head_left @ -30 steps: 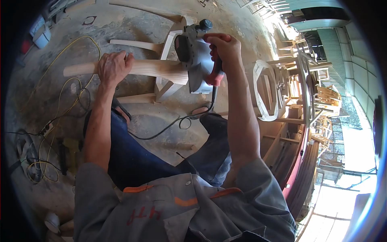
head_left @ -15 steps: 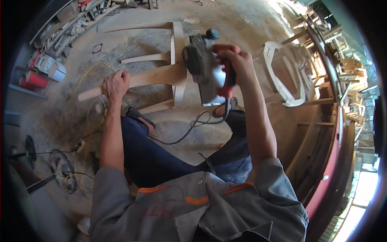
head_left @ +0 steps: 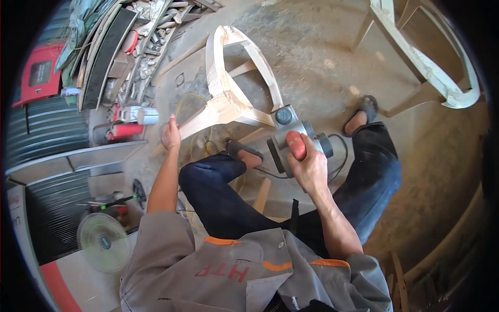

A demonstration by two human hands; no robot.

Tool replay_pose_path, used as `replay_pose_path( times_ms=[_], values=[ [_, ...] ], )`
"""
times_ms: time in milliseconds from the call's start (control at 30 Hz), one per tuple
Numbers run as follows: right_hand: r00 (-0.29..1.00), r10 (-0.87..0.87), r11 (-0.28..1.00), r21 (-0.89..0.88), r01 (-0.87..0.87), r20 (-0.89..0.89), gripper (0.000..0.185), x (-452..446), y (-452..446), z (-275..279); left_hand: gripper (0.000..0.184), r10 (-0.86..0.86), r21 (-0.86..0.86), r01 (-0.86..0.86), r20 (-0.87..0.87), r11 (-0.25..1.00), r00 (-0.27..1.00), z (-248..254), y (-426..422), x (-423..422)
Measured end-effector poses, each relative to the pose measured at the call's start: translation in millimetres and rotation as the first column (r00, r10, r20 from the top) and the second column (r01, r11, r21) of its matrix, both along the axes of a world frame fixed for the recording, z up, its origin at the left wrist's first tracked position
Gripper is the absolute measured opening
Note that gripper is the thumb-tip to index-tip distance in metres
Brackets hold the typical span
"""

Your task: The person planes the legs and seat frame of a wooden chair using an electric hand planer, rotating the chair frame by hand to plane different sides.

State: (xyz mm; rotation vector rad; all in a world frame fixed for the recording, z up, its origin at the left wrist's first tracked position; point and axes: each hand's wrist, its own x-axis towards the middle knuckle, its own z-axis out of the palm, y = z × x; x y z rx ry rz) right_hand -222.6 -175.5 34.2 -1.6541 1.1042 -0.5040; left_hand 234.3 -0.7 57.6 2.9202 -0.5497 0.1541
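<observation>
A: The planer [head_left: 286, 139] and the wooden frame [head_left: 223, 106] have both turned since half a second ago. The planer's red handle was side-on then; now it points up at the camera, and the frame's curved rails spread away from the person.

B: The view has swung too, hasn't it?

A: Yes — the fan [head_left: 104, 242], nearer the person than the frame and to its left, has come into sight, along with the red cabinet [head_left: 39, 75] farther left of the frame.

B: Any writing?

A: Red letters on the grey shirt [head_left: 176, 255], on the person's side of the frame. They read "HTP", upside down from here, and clearer than before. The white panel [head_left: 21, 223], well left of the frame, has marks I can't make out.

B: And the arms?

A: The left one reaches forward, and its grip [head_left: 171, 134] is wrapped round the frame's leg, thumb uppermost, fingers mostly hidden. The right arm is bent, its forearm slanting inward, with the right grip [head_left: 311, 162] curled tight about the planer's handle.

B: Where's the planer exactly?

A: Just beside the frame's near right end — I can't tell whether they touch.
</observation>
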Motion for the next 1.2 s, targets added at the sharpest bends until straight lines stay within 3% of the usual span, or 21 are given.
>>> replay_pose_path(
  times_ms=[167,367,467,533,567,667,933,1033,1200],
  values=[
    [0.993,0.112,0.989,0.091,-0.115,0.034,0.061,-8.0,8.4,-11.8,0.083,-0.059,-0.026,0.059,0.018,0.998,0.998,-9.9,8.2,12.3],
    [0.994,0.068,0.997,0.031,-0.071,0.083,0.062,-7.2,3.2,9.5,0.073,-0.104,-0.037,0.106,0.033,0.994,0.994,-6.2,6.9,-0.5],
    [0.994,0.032,0.996,0.074,-0.039,0.105,0.064,2.0,5.9,44.1,0.066,-0.286,0.115,0.273,0.12,0.955,0.951,-6.4,9.9,2.9],
    [0.984,0.012,1.0,0.009,-0.014,0.177,0.064,14.3,10.4,66.2,0.061,-0.34,0.076,0.332,0.251,0.94,0.906,-9.1,8.2,0.8],
    [0.983,-0.008,0.998,0.066,-0.004,0.185,0.064,21.6,13.8,81.8,0.059,-0.358,0.06,0.359,0.314,0.932,0.879,-9.9,7.6,-1.9],
    [0.979,-0.014,1.0,0.025,0.009,0.203,0.063,46.0,21.7,120.6,0.053,-0.286,-0.078,0.3,0.147,0.951,0.947,0.1,4.7,-13.2],
    [0.98,-0.123,0.989,0.106,0.108,0.155,0.059,106.9,41.4,117.3,0.054,-0.384,-0.185,0.433,0.25,0.882,0.889,-10.2,15.0,-28.6],
    [0.984,-0.116,0.99,-0.068,0.126,0.134,0.059,125.0,42.6,106.1,0.054,-0.402,-0.218,0.454,0.244,0.864,0.882,-2.9,14.0,-27.9],
    [0.979,-0.155,0.978,-0.117,0.171,0.135,0.055,156.9,41.8,127.6,0.038,-0.502,-0.228,0.557,0.259,0.799,0.825,0.7,21.2,-25.8]
  ],
)
